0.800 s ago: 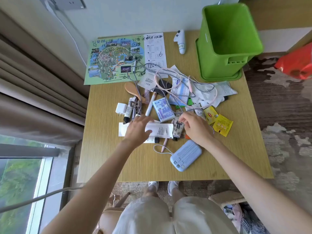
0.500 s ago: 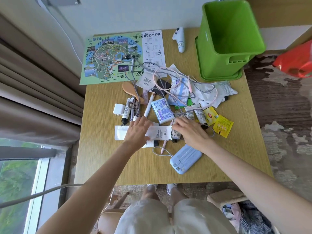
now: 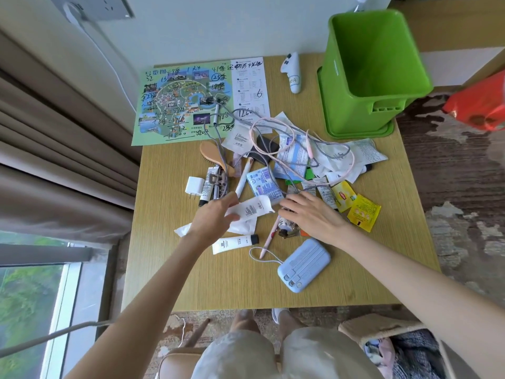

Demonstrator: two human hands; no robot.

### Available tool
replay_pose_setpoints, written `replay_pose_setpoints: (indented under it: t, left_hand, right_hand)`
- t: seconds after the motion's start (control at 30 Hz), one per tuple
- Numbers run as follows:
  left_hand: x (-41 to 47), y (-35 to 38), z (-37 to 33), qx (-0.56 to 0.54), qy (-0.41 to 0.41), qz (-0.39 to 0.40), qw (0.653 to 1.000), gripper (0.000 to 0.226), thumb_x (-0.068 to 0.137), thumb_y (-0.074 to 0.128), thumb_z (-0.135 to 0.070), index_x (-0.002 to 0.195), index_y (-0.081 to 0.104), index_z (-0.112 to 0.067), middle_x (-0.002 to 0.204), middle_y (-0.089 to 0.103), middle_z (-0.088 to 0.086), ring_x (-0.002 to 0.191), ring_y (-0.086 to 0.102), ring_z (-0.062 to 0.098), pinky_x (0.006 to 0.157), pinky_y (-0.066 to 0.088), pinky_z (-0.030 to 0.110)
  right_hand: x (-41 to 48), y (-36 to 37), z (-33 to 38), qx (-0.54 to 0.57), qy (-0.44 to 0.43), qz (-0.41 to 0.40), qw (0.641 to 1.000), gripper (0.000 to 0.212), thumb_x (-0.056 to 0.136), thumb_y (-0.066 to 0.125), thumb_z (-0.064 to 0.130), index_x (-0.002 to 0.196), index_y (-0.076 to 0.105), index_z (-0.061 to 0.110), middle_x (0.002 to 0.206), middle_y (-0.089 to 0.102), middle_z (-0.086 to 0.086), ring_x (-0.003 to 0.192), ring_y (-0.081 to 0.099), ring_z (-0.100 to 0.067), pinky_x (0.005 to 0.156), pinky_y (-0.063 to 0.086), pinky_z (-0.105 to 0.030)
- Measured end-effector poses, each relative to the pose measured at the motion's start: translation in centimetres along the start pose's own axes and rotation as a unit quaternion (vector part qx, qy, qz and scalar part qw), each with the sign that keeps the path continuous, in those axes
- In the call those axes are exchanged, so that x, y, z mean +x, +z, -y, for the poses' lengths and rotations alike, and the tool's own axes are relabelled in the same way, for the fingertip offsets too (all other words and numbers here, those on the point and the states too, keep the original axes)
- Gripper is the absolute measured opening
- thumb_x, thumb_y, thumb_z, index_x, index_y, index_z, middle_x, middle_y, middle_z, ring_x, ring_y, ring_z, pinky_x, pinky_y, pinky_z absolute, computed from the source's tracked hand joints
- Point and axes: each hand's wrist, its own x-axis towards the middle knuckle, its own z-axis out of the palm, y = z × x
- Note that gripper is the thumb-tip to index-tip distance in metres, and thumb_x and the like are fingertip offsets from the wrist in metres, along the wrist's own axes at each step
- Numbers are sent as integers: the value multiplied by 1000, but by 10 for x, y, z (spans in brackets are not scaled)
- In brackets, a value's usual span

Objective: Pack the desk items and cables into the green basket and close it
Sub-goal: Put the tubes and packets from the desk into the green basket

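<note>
A green basket (image 3: 352, 110) stands upright at the far right corner of the counter (image 3: 218, 283), mouth open. The part of its inside that shows holds nothing. It sits on a flat green piece (image 3: 360, 134), probably its lid.

Packing looks barely begun — nearly everything is yet to go in. Tangled pink and grey cables (image 3: 273, 127), tubes, sachets, a hairbrush (image 3: 211, 153) and a blue power bank (image 3: 303, 265) lie spread across the counter, with a printed map (image 3: 183, 105) at the back.

The left hand (image 3: 213, 218) holds a white tube (image 3: 252, 207) in its grip, raised off the clutter. The right hand (image 3: 314, 214) lies flat on the pile, fingers straight, its grip wide, holding nothing visible — what lies beneath its palm is hidden. Most labels are too small to read.
</note>
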Motion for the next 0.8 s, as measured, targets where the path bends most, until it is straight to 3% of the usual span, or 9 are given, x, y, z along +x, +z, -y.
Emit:
replay_pose_setpoints:
  t: [0.13,0.23,0.3,0.4,0.5,0.6,0.67,0.73,0.8]
  left_hand:
    - [1,-11,6,-3,2,20,1000,38,88,68,-23,122,50,-18,109,67,4,81,59,25,61,43,31]
    - [5,-9,1,69,4,53,996,53,85,71,-27,130,45,-17,112,67,7,83,62,25,60,43,32]
    - [9,-3,-4,112,11,72,991,61,83,73,-29,135,41,-18,117,66,7,94,65,28,64,45,32]
    - [16,4,-8,148,25,91,984,62,81,75,-27,133,43,-20,124,63,5,103,64,26,72,49,34]
    - [22,10,-11,189,33,95,977,59,78,78,-30,127,47,-17,122,62,4,109,60,23,82,51,35]
    - [24,17,-12,209,39,85,973,61,76,78,-35,124,48,-14,122,55,4,113,52,21,89,48,33]
    - [24,19,-13,221,49,64,972,63,73,80,-38,121,48,-13,122,49,4,113,46,21,92,45,32]
    - [25,19,-14,238,63,45,968,65,70,81,-41,119,48,-14,121,46,4,111,43,22,95,41,33]
    - [26,20,-16,252,72,38,964,65,70,80,-42,121,48,-15,123,50,3,113,45,22,97,39,33]
  right_hand:
    - [-11,-8,1,86,58,-85,991,42,76,72,9,116,61,15,124,61,1,118,55,-20,99,48,-38]
    - [-17,-18,6,218,160,-181,946,40,79,72,17,117,61,14,120,62,4,115,55,-16,93,50,-36]
    - [-19,-26,11,313,237,-255,884,34,81,71,21,113,59,17,113,62,6,109,55,-14,87,49,-30]
    - [-20,-42,14,460,331,-325,757,28,83,70,18,105,53,22,102,62,7,99,60,-13,84,48,-26]
    - [-22,-56,4,588,399,-346,612,20,85,59,21,99,48,28,97,67,2,89,66,-14,73,53,-26]
    - [-28,-55,-13,625,471,-320,534,20,88,50,12,106,50,21,84,65,4,70,65,-9,66,55,-27]
    - [-31,-47,-21,611,509,-281,537,22,89,50,3,111,51,9,78,61,-3,59,59,-13,62,57,-34]
    - [-31,-35,-26,577,540,-224,571,13,89,54,3,101,54,7,71,57,-7,57,56,-20,57,54,-37]
    - [-31,-23,-28,514,567,-163,623,7,88,58,7,95,56,5,77,60,-13,66,59,-30,61,53,-43]
